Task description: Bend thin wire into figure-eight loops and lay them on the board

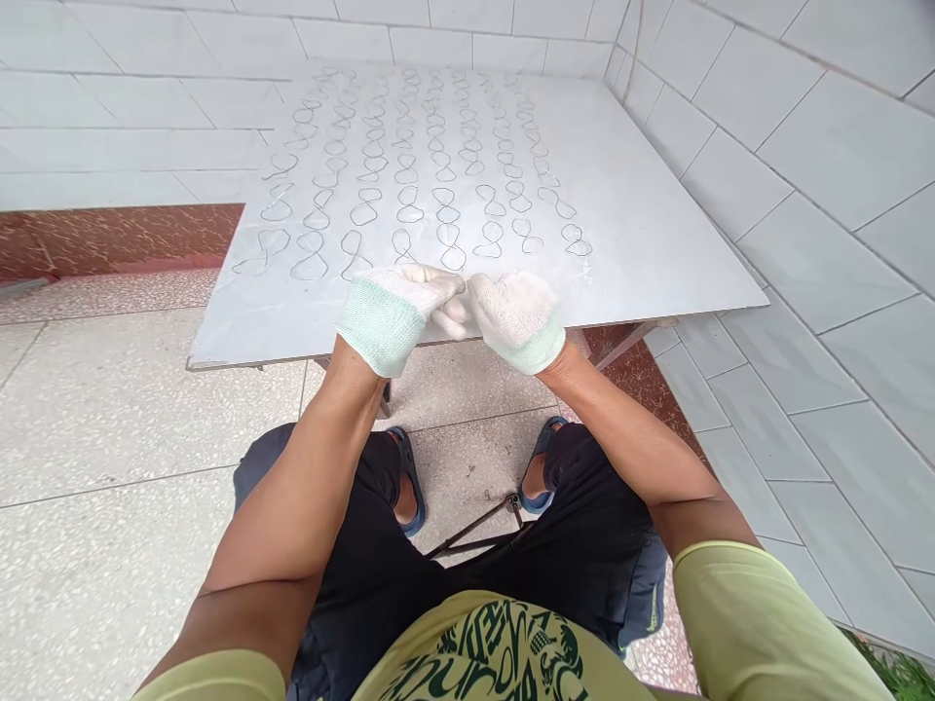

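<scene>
Honestly, from the head view, those thin, dark, wire-like figure-eight loops (pixel 451 246) look feather-light and springy, probably easy to bend, so I'd pinch one at its crossing. They lie in rows across the flat, white-topped desk (pixel 643 224). Both forearms angle inward, putting the white-gloved, mint-cuffed left hand (pixel 405 297) right beside the matching-gloved right hand (pixel 515 312) at the near edge. Each grip looks pinched closed; can't tell if anything's in there.

Apparently a home's porch, though little shows: tiled walls (pixel 840 175), speckled floor (pixel 109 419), slippers (pixel 417 487), a board table (pixel 650 234), and leaves (pixel 895 672) at the lower right corner.
</scene>
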A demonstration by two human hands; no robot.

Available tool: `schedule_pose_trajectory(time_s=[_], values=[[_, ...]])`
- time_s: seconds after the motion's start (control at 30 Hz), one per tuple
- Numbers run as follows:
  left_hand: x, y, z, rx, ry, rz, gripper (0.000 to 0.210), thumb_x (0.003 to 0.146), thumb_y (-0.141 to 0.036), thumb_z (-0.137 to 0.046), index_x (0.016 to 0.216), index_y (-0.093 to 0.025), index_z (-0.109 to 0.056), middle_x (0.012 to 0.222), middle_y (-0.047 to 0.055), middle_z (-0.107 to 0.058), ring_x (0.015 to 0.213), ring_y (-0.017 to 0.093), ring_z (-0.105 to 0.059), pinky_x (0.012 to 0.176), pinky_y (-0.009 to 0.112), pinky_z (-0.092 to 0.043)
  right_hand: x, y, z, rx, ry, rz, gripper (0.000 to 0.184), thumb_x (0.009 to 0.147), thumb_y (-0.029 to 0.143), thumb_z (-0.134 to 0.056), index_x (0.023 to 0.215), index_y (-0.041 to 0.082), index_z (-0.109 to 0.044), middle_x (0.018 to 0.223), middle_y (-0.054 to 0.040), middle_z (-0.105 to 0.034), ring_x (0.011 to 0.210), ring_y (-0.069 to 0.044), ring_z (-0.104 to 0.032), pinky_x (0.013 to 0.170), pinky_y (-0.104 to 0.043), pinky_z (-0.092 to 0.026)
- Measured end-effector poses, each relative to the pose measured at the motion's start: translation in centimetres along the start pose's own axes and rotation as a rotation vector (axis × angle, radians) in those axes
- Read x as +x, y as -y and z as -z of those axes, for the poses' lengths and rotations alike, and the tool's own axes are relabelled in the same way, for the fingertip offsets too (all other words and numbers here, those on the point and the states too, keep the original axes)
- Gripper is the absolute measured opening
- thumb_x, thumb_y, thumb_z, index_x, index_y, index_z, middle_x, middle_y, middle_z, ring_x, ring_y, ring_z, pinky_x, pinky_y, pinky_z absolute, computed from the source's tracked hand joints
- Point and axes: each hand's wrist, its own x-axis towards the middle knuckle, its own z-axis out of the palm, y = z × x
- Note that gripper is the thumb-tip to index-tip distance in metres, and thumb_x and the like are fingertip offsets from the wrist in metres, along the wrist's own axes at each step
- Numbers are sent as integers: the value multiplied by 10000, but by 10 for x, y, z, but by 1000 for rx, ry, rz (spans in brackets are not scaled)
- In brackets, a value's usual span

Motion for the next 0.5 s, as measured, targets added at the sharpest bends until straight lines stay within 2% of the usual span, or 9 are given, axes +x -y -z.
schedule_pose_trajectory(time_s=[0.1,0.23,0.4,0.5], values=[[-2,-3,0,46,-36,-38,387,823,-617,-955,893,-269,-802,727,6,-841,827,286,-833,1086,561,-673,3,0,10,22,48,-9,410,1300,306,-424,1206,214,-812,883,-110,-702,911,-305,-688,879,-430,-501],[-2,-7,3,111,-27,-95,376,885,-630,-907,821,-276,-797,664,14,-790,852,269,-841,1225,580,-632,4,-7,11,0,36,48,399,1294,284,-444,1231,199,-829,929,-124,-758,943,-306,-708,884,-430,-494],[-1,-6,7,166,-14,-94,356,980,-535,-840,772,-253,-774,653,46,-789,934,280,-847,1240,571,-617,4,-14,5,146,14,53,423,1245,187,-491,1503,225,-823,1118,-101,-866,1078,-281,-774,949,-375,-538],[-2,-6,9,171,-7,-100,337,1014,-502,-787,792,-249,-786,657,34,-784,923,278,-846,1270,570,-595,6,-11,9,246,51,-9,432,1220,186,-522,1491,249,-852,1107,-73,-880,1062,-259,-781,940,-342,-544]])
